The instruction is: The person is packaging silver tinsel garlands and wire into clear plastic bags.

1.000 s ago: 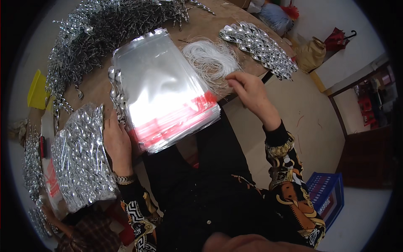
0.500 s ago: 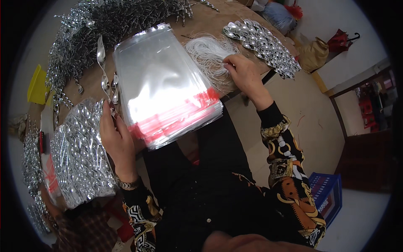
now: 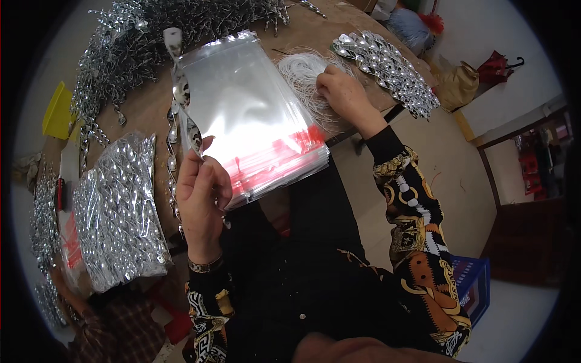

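Note:
My left hand [image 3: 204, 195] is closed in a pinch on the lower end of a twisted silver strip [image 3: 181, 91]. The strip rises upright from my fingers, across the left edge of a stack of clear plastic bags [image 3: 239, 91] with red bands. A second twisted silver strand [image 3: 172, 148] runs down beside that hand; whether my fingers hold it too is unclear. Over at the right, my right hand [image 3: 348, 97] has its fingers closed at the edge of a loose bundle of thin white strings [image 3: 299, 72]. Its fingertips are partly hidden.
A large heap of silver twists [image 3: 115, 54] covers the far left of the brown table. Bagged silver twists [image 3: 121, 212] lie at the left, and a flat pile of them [image 3: 387, 69] at the right. Someone's plaid sleeve [image 3: 121, 323] shows at lower left; a blue crate [image 3: 472, 284] stands at right.
My left hand has moved right and raised the twisted strip against the bag stack. My right hand has shifted slightly left, further over the white strings.

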{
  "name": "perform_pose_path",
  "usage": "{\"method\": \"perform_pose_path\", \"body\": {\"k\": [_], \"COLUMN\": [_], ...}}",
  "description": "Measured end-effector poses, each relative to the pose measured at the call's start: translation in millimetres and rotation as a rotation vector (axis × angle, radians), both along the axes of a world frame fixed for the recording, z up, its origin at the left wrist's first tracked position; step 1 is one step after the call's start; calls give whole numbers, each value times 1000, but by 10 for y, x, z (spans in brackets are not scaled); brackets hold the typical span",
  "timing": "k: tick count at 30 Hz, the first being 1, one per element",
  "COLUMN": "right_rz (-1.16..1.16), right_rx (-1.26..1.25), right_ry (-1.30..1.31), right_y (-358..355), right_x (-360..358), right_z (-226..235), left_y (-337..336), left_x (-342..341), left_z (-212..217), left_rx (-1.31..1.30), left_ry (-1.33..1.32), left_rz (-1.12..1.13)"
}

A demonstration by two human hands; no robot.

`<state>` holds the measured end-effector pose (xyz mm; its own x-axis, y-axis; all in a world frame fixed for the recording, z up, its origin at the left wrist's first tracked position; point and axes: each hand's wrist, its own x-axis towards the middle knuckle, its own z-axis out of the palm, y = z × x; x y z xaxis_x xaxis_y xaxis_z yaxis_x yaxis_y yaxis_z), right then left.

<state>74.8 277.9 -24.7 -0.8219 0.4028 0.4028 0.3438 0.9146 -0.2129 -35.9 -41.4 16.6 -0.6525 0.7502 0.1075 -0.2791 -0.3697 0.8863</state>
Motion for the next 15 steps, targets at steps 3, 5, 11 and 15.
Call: {"method": "perform_pose_path", "body": {"k": [3,5,11,15], "right_rz": [26,29,22,93], "right_rx": [-64,-114,-550,-792], "right_ry": [123,138,212,272], "right_y": [0,22,-14,-77], "right_x": [23,58,117,154], "right_z": [146,246,481,575], "left_y": [43,98,207,282], "left_x": [10,38,41,113], "left_z": [-51,-45,-107,-111], "left_rx": [19,-7,9,14], "left_ry": [-58,-89,-185,-150], "left_rz": [27,41,-81,-145]}}
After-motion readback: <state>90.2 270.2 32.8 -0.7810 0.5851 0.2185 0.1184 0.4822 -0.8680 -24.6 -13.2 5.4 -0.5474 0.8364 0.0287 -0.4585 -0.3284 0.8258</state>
